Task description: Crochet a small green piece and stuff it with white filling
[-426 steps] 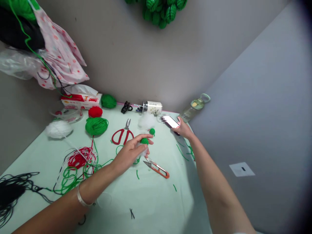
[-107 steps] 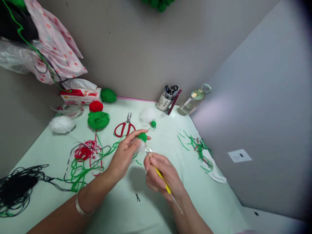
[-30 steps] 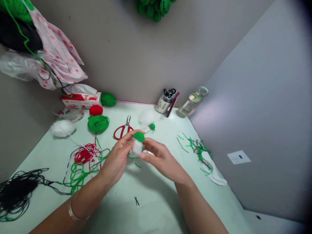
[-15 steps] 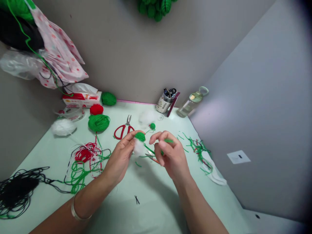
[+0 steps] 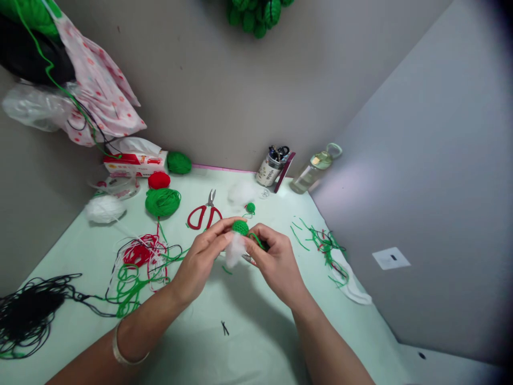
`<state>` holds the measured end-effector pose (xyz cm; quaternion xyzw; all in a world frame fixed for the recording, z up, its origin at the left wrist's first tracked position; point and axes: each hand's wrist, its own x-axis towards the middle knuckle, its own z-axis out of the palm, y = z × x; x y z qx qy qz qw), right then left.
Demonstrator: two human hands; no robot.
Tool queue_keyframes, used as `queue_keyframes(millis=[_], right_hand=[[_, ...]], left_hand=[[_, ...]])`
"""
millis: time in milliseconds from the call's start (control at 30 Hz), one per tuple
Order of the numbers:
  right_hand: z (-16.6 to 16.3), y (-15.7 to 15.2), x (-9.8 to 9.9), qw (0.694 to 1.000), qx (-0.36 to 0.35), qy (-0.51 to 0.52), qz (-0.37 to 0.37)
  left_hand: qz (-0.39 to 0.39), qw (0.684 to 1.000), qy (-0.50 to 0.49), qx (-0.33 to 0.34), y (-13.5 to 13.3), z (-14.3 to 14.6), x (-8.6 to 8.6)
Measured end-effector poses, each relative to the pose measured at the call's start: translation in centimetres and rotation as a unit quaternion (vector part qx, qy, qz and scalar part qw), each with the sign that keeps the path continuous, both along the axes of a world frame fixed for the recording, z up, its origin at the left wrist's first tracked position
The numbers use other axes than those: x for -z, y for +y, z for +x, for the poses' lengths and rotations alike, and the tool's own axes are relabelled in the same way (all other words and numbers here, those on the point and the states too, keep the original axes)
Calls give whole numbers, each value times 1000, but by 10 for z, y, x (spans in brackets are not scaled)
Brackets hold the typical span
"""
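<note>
Between my hands is a small green crocheted ball [image 5: 240, 228], with a tuft of white stuffing [image 5: 235, 251] puffing out of its near side. My left hand [image 5: 204, 254] pinches the piece from the left, thumb on the stuffing and fingers behind. From the right, my right hand [image 5: 274, 254] is closed at the edge of the piece, its thumb tip by the stuffing. Green yarn [image 5: 256, 239] runs from the ball to the right fingers. Small scissors on the table are mostly hidden beneath my right hand.
Red-handled scissors [image 5: 204, 214] lie just behind my hands, near a tiny green ball [image 5: 250, 208] and loose stuffing [image 5: 242, 192]. Tangled yarn [image 5: 138, 262] and yarn balls [image 5: 163, 202] spread leftward. A pen cup [image 5: 269, 170] and bottle [image 5: 315, 170] stand at the back; yarn scraps [image 5: 331, 251] lie right.
My right hand has moved left and come in to the crocheted piece, its fingers closing there. The ball and my left hand have shifted slightly right.
</note>
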<state>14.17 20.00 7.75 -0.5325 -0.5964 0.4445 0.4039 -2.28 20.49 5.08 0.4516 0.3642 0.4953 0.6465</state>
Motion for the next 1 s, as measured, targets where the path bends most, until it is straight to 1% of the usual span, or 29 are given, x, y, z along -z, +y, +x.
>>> queue_keyframes(millis=[133,267,367,500,567,667,733,800,833,933,1000], right_hand=[[2,-2,-6,1000,-8,-1,-3],[4,-5,-13,998,-61,-33,7],[0,-11,-13,996,-76,-46,20],[-9,-20,-8,989,-93,-89,74],[-11,-20,-5,991,-85,-83,63],[-10,-15,-1,997,-43,-55,20],[-8,-11,0,999,-16,-46,8],[-6,-9,1,999,-1,-45,1],[-6,-8,0,999,3,-46,-1],[-3,-7,-3,998,11,-57,9],[0,-8,-7,997,10,-71,21]], left_hand=[[9,999,33,19,2,-3,-9],[24,997,66,11,6,-6,-13],[35,994,99,-15,5,-6,-12],[41,990,118,-65,3,-2,-7],[41,989,115,-79,2,1,-5],[44,989,108,-88,3,4,-4],[49,989,105,-88,3,4,-5],[57,990,98,-79,2,3,-8],[62,992,89,-64,2,2,-9],[76,996,45,16,1,-2,-10],[75,996,29,43,2,-4,-8]])
